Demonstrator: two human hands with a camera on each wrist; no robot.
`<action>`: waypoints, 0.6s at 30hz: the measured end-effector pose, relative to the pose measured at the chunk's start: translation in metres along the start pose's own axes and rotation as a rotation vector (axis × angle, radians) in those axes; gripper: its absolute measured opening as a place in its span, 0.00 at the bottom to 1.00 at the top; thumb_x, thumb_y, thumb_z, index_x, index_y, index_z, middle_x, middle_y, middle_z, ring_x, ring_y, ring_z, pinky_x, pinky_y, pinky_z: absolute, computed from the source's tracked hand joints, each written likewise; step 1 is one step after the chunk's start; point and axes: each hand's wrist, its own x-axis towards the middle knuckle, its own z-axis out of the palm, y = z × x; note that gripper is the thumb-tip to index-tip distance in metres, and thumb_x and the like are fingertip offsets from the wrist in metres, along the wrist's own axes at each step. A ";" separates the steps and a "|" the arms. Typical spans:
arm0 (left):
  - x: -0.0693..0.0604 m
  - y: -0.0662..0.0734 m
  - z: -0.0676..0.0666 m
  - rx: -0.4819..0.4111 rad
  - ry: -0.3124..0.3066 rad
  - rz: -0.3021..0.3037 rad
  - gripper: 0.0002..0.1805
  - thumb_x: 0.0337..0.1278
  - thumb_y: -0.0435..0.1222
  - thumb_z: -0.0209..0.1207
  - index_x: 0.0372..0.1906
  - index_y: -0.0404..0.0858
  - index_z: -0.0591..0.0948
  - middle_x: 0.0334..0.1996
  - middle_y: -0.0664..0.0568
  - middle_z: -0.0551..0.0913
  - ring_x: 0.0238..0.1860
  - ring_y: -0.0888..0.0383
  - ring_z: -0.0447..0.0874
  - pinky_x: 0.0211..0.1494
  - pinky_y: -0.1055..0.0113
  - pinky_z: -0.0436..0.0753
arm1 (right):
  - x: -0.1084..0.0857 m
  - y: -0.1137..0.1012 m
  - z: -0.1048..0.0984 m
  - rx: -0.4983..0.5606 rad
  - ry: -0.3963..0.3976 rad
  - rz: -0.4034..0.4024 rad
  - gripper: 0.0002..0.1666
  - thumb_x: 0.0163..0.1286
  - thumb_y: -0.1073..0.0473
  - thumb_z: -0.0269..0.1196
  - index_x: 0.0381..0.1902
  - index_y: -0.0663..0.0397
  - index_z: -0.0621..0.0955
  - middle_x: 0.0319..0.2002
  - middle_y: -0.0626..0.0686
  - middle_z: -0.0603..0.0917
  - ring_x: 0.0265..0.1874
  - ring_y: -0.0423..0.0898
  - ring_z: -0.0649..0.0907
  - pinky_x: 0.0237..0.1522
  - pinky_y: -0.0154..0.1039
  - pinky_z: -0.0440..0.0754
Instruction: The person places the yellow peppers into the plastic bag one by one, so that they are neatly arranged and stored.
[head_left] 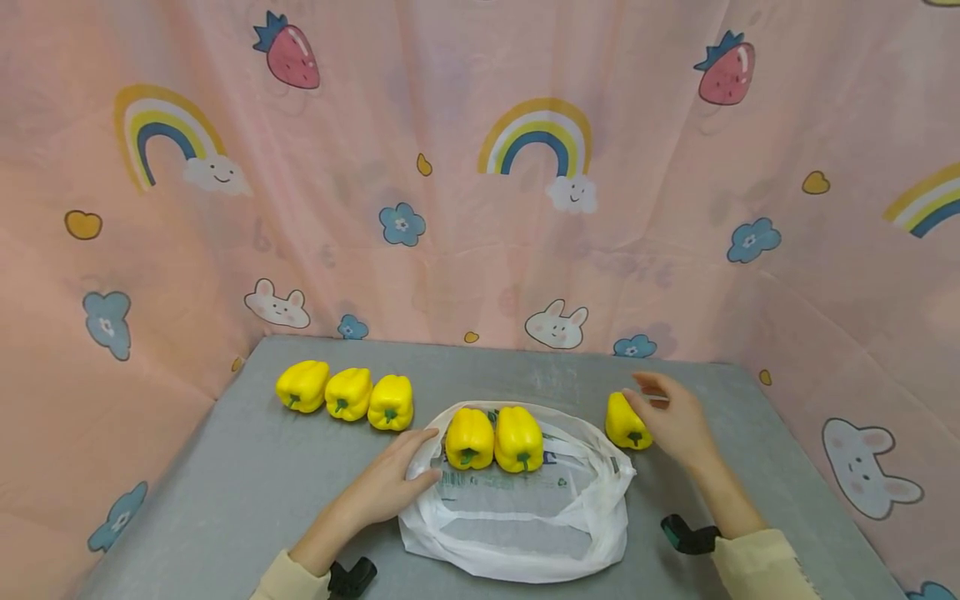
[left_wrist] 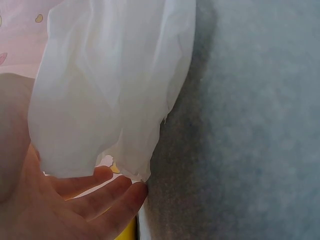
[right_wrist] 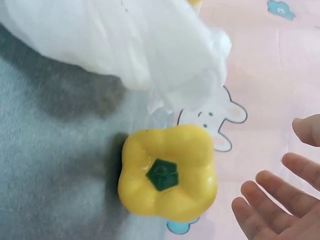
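Head: two peppers [head_left: 470, 439] in bag [head_left: 517, 569]; leftward three [head_left: 348, 394], rightward one [head_left: 625, 423], seemingly remain. My left hand [head_left: 388, 481], right hand [head_left: 677, 423]: fingers relaxed.

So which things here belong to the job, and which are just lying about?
Likely in the job:
white bag
two peppers within its rim
single pepper to its right
three peppers to its left, probably

Just surroundings:
grey table
patterned curtain
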 end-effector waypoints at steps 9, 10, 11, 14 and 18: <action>0.001 -0.002 0.001 0.004 0.002 0.010 0.33 0.70 0.45 0.62 0.75 0.40 0.68 0.73 0.43 0.67 0.73 0.41 0.65 0.72 0.37 0.64 | 0.001 0.015 -0.002 -0.050 -0.044 0.016 0.35 0.77 0.46 0.60 0.67 0.70 0.72 0.63 0.71 0.74 0.60 0.68 0.74 0.62 0.65 0.73; 0.001 -0.002 0.001 0.004 0.002 0.012 0.33 0.70 0.45 0.62 0.75 0.40 0.68 0.73 0.43 0.67 0.73 0.41 0.65 0.72 0.37 0.64 | 0.001 0.017 -0.001 -0.061 -0.054 0.023 0.36 0.77 0.46 0.60 0.68 0.70 0.71 0.64 0.71 0.73 0.60 0.68 0.74 0.62 0.65 0.73; 0.001 -0.002 0.001 0.005 0.002 0.014 0.33 0.70 0.45 0.62 0.75 0.40 0.68 0.72 0.43 0.67 0.73 0.41 0.65 0.72 0.38 0.65 | 0.002 0.018 -0.001 -0.073 -0.065 0.032 0.37 0.76 0.45 0.60 0.68 0.70 0.71 0.64 0.72 0.73 0.61 0.69 0.74 0.62 0.66 0.73; 0.001 -0.002 0.001 0.004 0.001 0.017 0.33 0.70 0.45 0.62 0.75 0.40 0.68 0.72 0.42 0.67 0.73 0.41 0.65 0.72 0.38 0.65 | 0.003 0.023 0.003 -0.102 -0.099 0.069 0.39 0.75 0.43 0.61 0.69 0.70 0.69 0.65 0.72 0.71 0.62 0.70 0.72 0.62 0.66 0.73; 0.001 -0.002 0.001 0.005 0.001 0.021 0.34 0.70 0.46 0.61 0.75 0.40 0.68 0.72 0.43 0.67 0.73 0.41 0.64 0.72 0.38 0.64 | 0.002 0.028 0.007 -0.120 -0.135 0.123 0.42 0.74 0.42 0.62 0.70 0.70 0.68 0.67 0.73 0.69 0.62 0.70 0.71 0.61 0.67 0.74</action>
